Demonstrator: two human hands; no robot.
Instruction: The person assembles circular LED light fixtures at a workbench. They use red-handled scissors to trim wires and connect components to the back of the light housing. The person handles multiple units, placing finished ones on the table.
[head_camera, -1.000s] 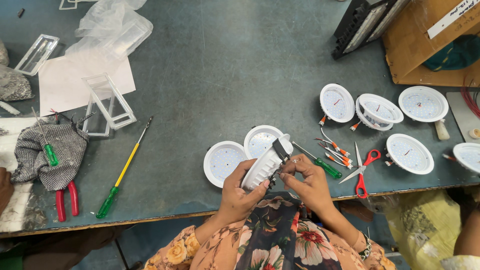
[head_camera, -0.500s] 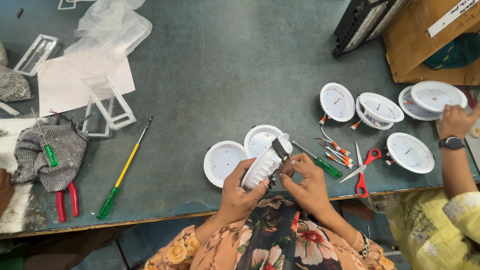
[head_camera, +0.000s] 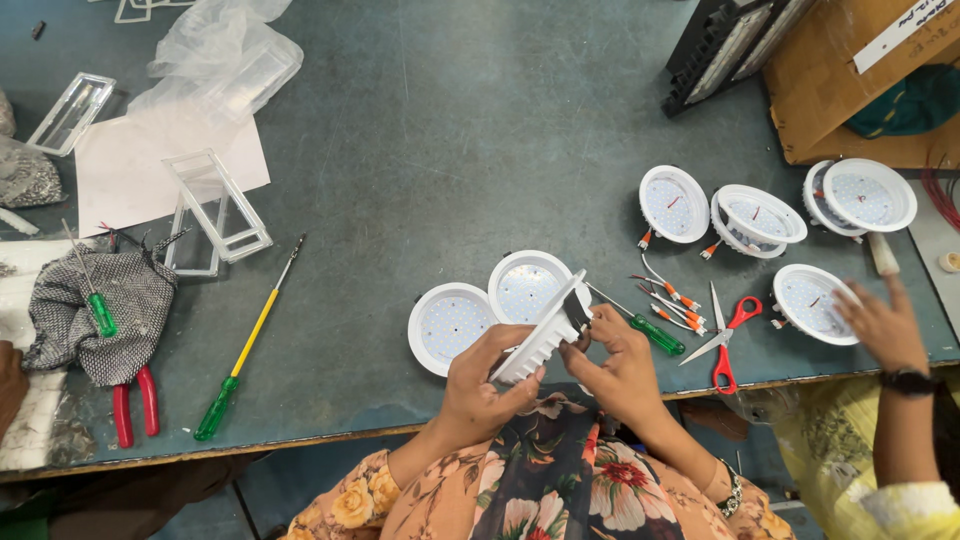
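The wide grey-green worktable (head_camera: 430, 130) carries everything, and its near edge is the landmark here. Just over that edge, above the lap, the left hand (head_camera: 485, 385) is wrapped shut around a round white plastic downlight housing with a ribbed side (head_camera: 545, 335), tilted on its rim and held clear of the table; the right hand (head_camera: 620, 365) pinches its fingertips together on a small dark part at the housing's upper rim. Since the lamp hangs beyond the edge with only one hand truly gripping it, a slip would likely send it to the floor, not the table. Just inside the edge lie two more white round lamp discs, face up (head_camera: 450, 325), close enough that a swing of the housing could knock them. Right of them along the edge, red-handled scissors (head_camera: 725, 340) lie with blades open beside loose red-tipped wires (head_camera: 665, 295), a snag or nick risk for the right wrist. A co-worker's hand (head_camera: 880, 320), fingers spread, reaches over another white lamp (head_camera: 805, 300) farther right; elbows could collide.
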